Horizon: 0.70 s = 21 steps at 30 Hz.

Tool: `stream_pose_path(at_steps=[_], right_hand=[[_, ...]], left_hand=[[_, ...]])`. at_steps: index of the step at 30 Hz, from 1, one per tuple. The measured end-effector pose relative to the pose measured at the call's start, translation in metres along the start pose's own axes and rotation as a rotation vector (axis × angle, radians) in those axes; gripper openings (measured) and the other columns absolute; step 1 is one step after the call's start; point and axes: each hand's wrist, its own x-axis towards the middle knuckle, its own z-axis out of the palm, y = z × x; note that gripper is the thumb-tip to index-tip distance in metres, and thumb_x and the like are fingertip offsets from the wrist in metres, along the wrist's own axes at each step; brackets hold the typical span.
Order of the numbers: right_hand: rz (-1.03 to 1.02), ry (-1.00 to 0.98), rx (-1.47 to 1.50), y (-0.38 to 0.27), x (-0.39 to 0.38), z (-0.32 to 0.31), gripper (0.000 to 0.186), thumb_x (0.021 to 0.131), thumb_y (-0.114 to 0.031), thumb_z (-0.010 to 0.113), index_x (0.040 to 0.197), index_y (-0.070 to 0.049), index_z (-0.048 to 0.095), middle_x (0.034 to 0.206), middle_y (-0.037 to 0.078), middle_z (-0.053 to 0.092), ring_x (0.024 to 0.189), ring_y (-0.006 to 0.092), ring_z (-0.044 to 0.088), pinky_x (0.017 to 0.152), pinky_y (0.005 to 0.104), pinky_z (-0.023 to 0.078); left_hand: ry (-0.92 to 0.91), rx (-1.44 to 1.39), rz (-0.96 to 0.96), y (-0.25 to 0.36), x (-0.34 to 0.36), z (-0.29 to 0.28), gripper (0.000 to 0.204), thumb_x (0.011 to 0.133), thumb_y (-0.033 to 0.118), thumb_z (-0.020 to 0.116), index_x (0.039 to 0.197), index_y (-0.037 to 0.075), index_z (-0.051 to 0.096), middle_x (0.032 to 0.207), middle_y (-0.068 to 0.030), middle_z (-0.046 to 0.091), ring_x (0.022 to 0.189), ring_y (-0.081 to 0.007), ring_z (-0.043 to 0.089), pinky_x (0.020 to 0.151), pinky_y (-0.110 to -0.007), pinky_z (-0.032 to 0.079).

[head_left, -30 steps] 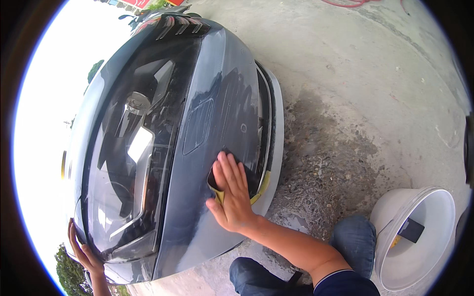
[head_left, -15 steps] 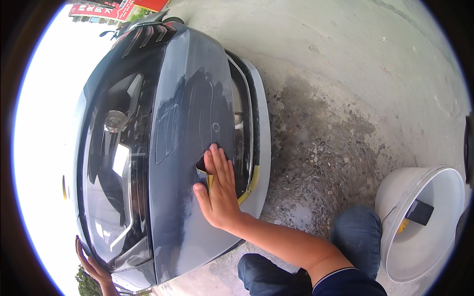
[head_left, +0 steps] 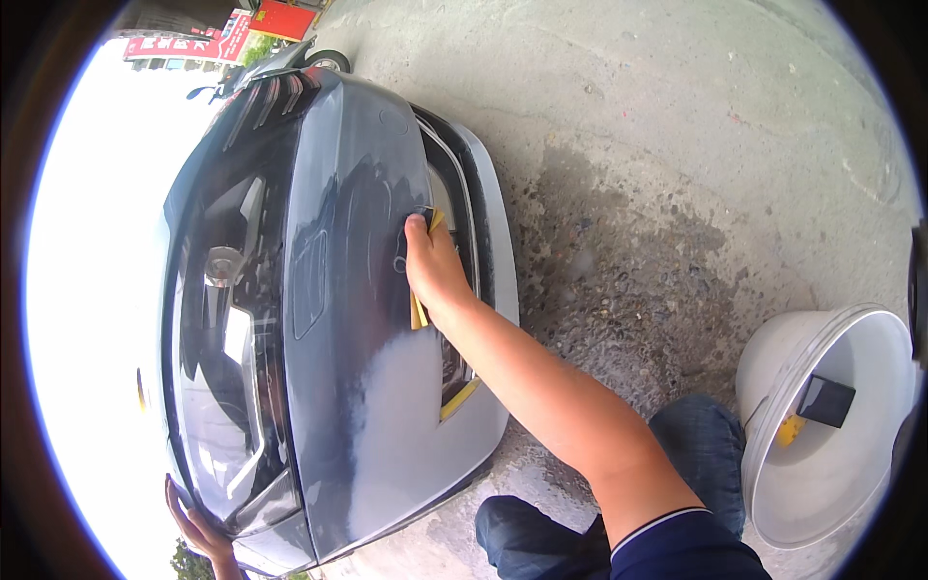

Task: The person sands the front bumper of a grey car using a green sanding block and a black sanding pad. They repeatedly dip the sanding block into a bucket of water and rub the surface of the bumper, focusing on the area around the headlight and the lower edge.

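A grey car body panel with wet dark areas and a pale matte patch lies before me. My right hand is closed around a folded sheet of sandpaper, dark on one face and yellow on the other, and presses it against the panel's right edge, beside the framed opening. The fingertips are partly hidden behind the hand. At the lower left, my left hand rests with fingers extended against the car near the window's lower end; its wrist meets the picture's lower edge.
A white bucket stands at the right, holding a black block and something yellow. Wet, rough concrete lies between car and bucket. Yellow tape edges the opening. My jeans-clad knees are close by.
My right hand has slid up the panel edge with the sandpaper, from flat fingers to a side-on grip, uncovering the pale patch. The left hand stays on the car. The view has shifted slightly.
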Motion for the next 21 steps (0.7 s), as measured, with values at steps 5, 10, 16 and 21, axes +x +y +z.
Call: stream_pose_path(at_steps=[5, 10, 16, 21], right_hand=[[-0.354, 0.03, -0.34, 0.042, -0.02, 0.003, 0.043, 0.106, -0.024, 0.043, 0.126, 0.013, 0.052, 0.15, 0.037, 0.039, 0.146, 0.049, 0.032, 0.122, 0.0527, 0.025], [-0.428, 0.01, -0.558, 0.04, -0.068, -0.006, 0.065, 0.105, -0.032, 0.05, 0.144, 0.019, 0.039, 0.154, 0.039, 0.034, 0.146, 0.0488, 0.032, 0.121, 0.0516, 0.027], [-0.535, 0.056, -0.71, 0.061, -0.104, -0.024, 0.071, 0.098, -0.035, 0.061, 0.142, 0.018, 0.044, 0.154, 0.037, 0.035, 0.146, 0.048, 0.034, 0.121, 0.0529, 0.027], [-0.427, 0.107, -0.498, 0.05, -0.086, -0.029, 0.056, 0.097, -0.02, 0.056, 0.134, 0.021, 0.048, 0.146, 0.039, 0.043, 0.136, 0.0457, 0.043, 0.116, 0.0511, 0.034]], left_hand=[[-0.011, 0.014, -0.015, -0.004, 0.002, 0.0, 0.062, 0.109, 0.039, 0.026, 0.149, -0.005, 0.043, 0.152, -0.0256, 0.045, 0.143, -0.041, 0.042, 0.118, -0.053, 0.031], [-0.004, -0.043, -0.03, -0.002, 0.004, 0.001, 0.061, 0.109, 0.039, 0.03, 0.15, -0.004, 0.042, 0.153, -0.0251, 0.044, 0.142, -0.0393, 0.042, 0.118, -0.052, 0.03], [-0.037, -0.043, -0.164, -0.001, 0.0, 0.003, 0.068, 0.105, 0.042, 0.025, 0.149, -0.007, 0.039, 0.154, -0.0258, 0.039, 0.144, -0.0406, 0.038, 0.116, -0.054, 0.033], [-0.03, -0.003, -0.294, 0.007, 0.002, 0.0, 0.078, 0.101, 0.051, 0.027, 0.155, -0.006, 0.03, 0.157, -0.0262, 0.032, 0.147, -0.0409, 0.034, 0.118, -0.054, 0.031]])
